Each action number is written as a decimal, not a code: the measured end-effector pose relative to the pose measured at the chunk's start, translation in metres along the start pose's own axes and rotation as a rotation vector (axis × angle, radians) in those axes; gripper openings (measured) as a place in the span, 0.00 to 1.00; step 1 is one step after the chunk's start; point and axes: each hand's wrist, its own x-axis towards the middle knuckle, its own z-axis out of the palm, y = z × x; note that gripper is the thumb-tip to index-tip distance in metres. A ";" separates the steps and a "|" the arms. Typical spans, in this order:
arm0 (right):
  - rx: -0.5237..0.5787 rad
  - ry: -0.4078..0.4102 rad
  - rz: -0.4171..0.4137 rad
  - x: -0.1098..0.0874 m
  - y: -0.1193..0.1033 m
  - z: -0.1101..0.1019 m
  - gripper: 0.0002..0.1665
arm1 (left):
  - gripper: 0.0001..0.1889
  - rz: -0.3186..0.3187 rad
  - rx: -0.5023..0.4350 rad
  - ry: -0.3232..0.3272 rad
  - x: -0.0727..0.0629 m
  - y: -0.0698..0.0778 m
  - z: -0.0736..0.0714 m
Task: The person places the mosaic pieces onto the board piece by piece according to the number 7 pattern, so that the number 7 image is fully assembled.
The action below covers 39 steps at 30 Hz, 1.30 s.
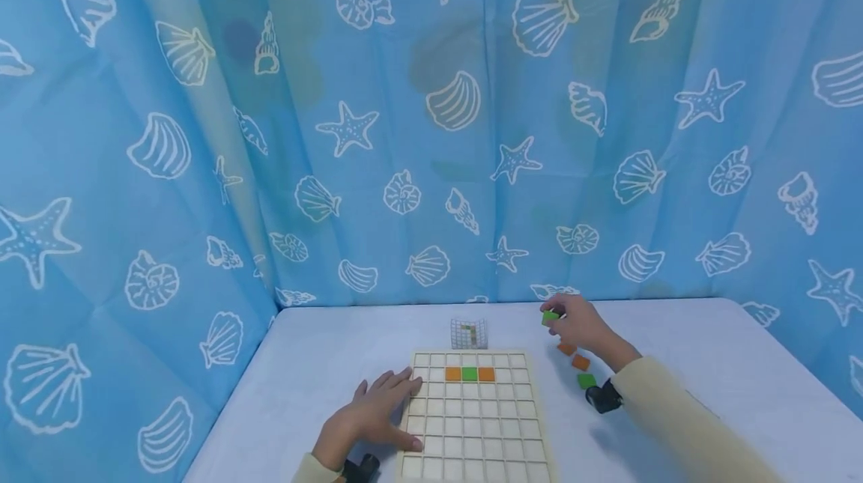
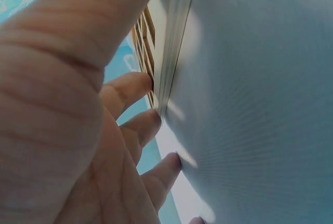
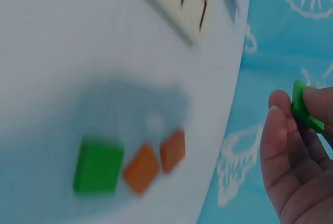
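Note:
A cream grid board [image 1: 463, 412] lies on the table, with an orange, a green and another orange tile in one row near its far end. My left hand [image 1: 374, 412] rests along the board's left edge, its fingers spread and the thumb on the near part of the frame. In the left wrist view the fingertips touch the board's side [image 2: 174, 41]. Right of the board, my right hand [image 1: 581, 324] pinches a green tile [image 3: 303, 107] between thumb and fingers, above the table. Below that hand lie two orange tiles [image 3: 141, 169] and another green tile [image 3: 99, 166].
Behind the board stands a small card [image 1: 469, 334] with a printed grid and a coloured pattern. The white table [image 1: 350, 333] ends at a blue curtain [image 1: 404, 131] with white shells and starfish. Each wrist wears a black camera [image 1: 604, 397].

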 end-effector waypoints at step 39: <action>0.009 -0.223 -0.180 -0.028 -0.023 0.095 0.06 | 0.51 -0.049 0.011 0.003 -0.002 0.006 -0.002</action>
